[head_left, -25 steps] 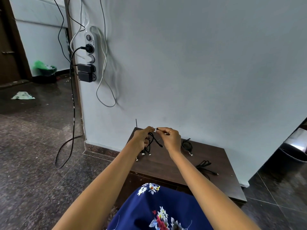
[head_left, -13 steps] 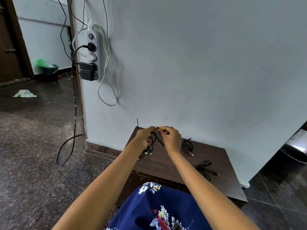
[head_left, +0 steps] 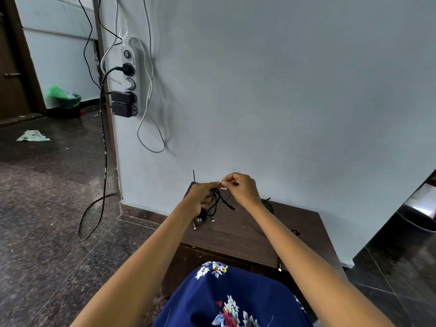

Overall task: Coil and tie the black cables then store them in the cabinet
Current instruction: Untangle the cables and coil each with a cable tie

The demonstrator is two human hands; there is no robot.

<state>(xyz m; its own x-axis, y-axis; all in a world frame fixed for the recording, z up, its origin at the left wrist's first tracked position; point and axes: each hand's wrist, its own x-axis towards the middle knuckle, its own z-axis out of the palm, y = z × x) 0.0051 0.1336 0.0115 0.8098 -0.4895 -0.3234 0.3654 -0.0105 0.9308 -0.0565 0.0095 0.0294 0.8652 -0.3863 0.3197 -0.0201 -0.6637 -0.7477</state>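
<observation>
over the far left of a low dark bench (head_left: 247, 232), the left hand (head_left: 200, 194) grips a bundle of black cables (head_left: 215, 204) while the right hand (head_left: 238, 186), lifted slightly since a moment ago, pinches a thin tie at the top, suggesting tying is underway.

We see soft, even daylight on the wall (head_left: 283, 90); loose cords left of it cast faint shadows. Glare shows on the floor (head_left: 47, 208) below and at its far right. Edges bow; focus stays sharp.
</observation>
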